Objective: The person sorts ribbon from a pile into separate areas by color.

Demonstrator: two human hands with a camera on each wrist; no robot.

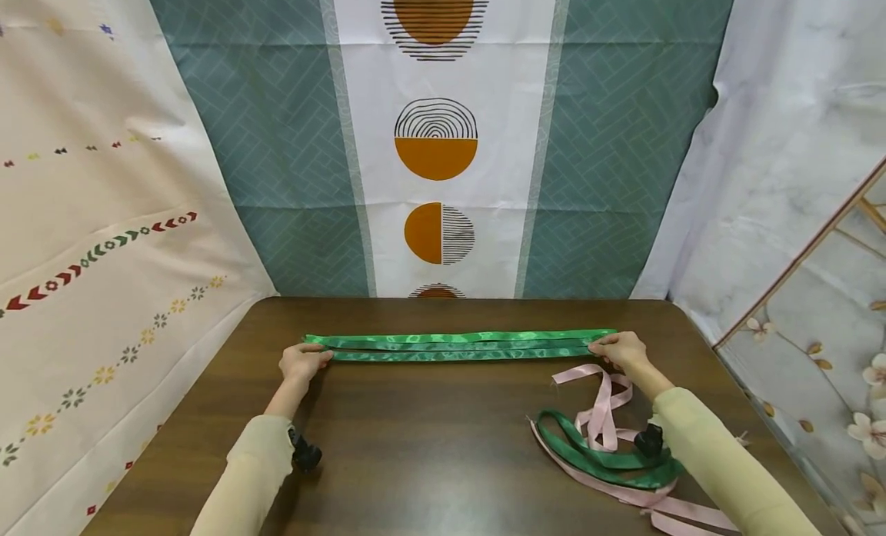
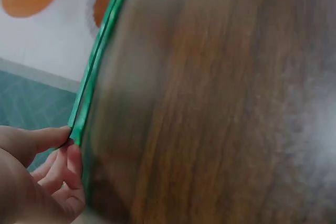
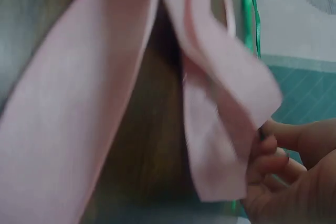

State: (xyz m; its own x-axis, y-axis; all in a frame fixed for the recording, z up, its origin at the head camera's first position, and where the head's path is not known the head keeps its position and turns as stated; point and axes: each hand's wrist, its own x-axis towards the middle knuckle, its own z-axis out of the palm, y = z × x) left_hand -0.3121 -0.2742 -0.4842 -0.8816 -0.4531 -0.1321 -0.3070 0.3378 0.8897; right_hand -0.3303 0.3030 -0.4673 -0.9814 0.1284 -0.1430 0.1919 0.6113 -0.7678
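Green satin ribbon strips (image 1: 457, 337) run side by side across the far part of the table, brighter at the back and darker in front. At the left end, my left hand (image 1: 303, 361) pinches the end of the front green ribbon (image 1: 443, 356) between thumb and fingers. The left wrist view shows the thumb on top of the green ribbon (image 2: 86, 98), fingertips beneath. My right hand (image 1: 625, 351) pinches the opposite end, and the ribbon stretches straight between both hands. In the right wrist view, a pink ribbon (image 3: 226, 72) partly hides the right fingertips.
Near the right forearm lies a loose pile of pink ribbon (image 1: 604, 405) and dark green ribbon (image 1: 577, 444). A brown wooden table (image 1: 429, 444) lies under everything. Patterned cloth (image 1: 443, 236) hangs behind it, with more cloth at both sides.
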